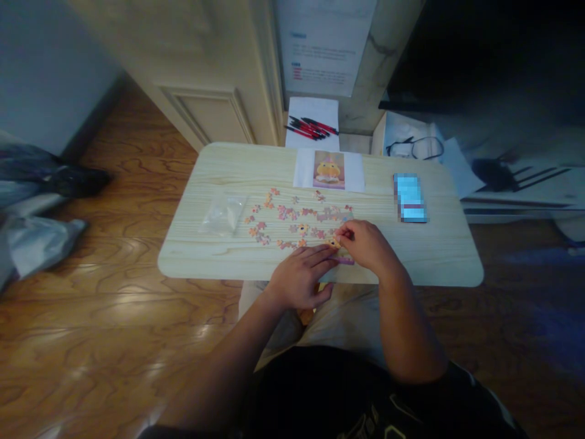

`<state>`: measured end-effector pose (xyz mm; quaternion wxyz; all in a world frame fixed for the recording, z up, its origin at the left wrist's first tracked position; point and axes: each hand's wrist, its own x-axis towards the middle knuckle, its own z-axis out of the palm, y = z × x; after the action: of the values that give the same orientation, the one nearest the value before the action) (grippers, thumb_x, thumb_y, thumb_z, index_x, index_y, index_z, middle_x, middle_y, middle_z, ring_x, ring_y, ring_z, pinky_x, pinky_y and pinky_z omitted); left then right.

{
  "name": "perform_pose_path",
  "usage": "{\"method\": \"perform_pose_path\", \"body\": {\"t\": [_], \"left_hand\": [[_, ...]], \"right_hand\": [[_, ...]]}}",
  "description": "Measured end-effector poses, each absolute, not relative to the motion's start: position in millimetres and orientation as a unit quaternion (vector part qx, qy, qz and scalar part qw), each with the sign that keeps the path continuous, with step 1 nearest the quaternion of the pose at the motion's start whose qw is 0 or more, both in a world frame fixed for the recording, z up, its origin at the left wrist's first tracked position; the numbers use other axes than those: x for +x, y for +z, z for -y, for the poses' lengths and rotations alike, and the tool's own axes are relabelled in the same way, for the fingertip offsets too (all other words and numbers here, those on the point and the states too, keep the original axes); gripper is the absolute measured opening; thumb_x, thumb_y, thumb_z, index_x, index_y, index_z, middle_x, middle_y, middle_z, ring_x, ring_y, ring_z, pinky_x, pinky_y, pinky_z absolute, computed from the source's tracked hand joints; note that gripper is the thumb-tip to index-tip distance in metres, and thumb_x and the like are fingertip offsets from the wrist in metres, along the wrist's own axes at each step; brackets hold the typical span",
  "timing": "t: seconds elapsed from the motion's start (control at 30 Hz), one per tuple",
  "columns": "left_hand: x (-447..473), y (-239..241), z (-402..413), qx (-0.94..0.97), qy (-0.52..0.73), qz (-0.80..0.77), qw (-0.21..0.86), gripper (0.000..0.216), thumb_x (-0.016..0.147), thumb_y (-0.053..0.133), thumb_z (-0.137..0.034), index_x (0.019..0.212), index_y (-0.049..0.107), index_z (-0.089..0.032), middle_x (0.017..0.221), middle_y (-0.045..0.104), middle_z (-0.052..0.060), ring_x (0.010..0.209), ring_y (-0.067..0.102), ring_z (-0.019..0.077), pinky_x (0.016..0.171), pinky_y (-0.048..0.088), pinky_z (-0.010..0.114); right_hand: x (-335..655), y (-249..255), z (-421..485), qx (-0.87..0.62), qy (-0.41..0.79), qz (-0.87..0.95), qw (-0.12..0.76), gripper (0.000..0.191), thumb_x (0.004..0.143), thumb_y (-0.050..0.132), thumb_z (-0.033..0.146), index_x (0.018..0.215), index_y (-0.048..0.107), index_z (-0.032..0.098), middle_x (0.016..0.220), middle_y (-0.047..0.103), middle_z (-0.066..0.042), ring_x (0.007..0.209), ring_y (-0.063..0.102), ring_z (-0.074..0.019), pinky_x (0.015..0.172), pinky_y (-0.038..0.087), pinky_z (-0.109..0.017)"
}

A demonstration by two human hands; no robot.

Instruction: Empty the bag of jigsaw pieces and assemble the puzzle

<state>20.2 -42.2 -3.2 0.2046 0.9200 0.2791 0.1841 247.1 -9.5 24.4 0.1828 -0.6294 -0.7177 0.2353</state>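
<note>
Most puzzle pieces [292, 214] are scattered loose at mid-bench [411, 256]; only a small strip is joined at 6 o'clock. One piece [334, 242] is pinched by right hand [365, 244] fingers; the left hand [299, 277] is laid flat, empty. Reference picture [328, 169] sits at 12 o'clock.

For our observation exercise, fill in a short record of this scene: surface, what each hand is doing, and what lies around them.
surface: pale wooden table
left hand: flat at the near edge, fingers beside a joined strip of pieces
right hand: pinching a yellow piece
loose pieces: scattered mid-table
reference picture: far edge
plastic bag: left of the pieces
blue item: right side, blurred
pens: on paper beyond the table
</note>
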Motion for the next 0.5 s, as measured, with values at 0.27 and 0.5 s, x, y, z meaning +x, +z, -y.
{"method": "perform_pose_path", "body": {"t": [0.27,0.5], "left_hand": [[21.2,-2.2,42.6,0.920,0.180,-0.281,0.206,0.054,0.087,0.062,-0.040,0.138,0.061,-0.022,0.154,0.057,0.009,0.144,0.051,0.0289,0.116,0.045,0.050],[20.0,-1.1,42.4,0.918,0.177,-0.285,0.209,0.058,0.086,0.063,-0.041,0.142,0.060,-0.023,0.155,0.055,0.009,0.146,0.049,0.0305,0.117,0.045,0.053]], "right_hand": [[247.1,28.8,9.5,-0.610,0.267,0.719,0.199,0.006,0.090,0.070,0.017,0.090,0.074,0.021,0.089,0.073,-0.003,0.082,0.064,-0.0167,0.075,0.046,-0.027],[251.4,26.8,6.4,-0.607,0.255,0.725,0.204,0.010,0.093,0.065,0.016,0.091,0.073,0.021,0.094,0.074,-0.003,0.087,0.065,-0.0177,0.080,0.047,-0.029]]}}
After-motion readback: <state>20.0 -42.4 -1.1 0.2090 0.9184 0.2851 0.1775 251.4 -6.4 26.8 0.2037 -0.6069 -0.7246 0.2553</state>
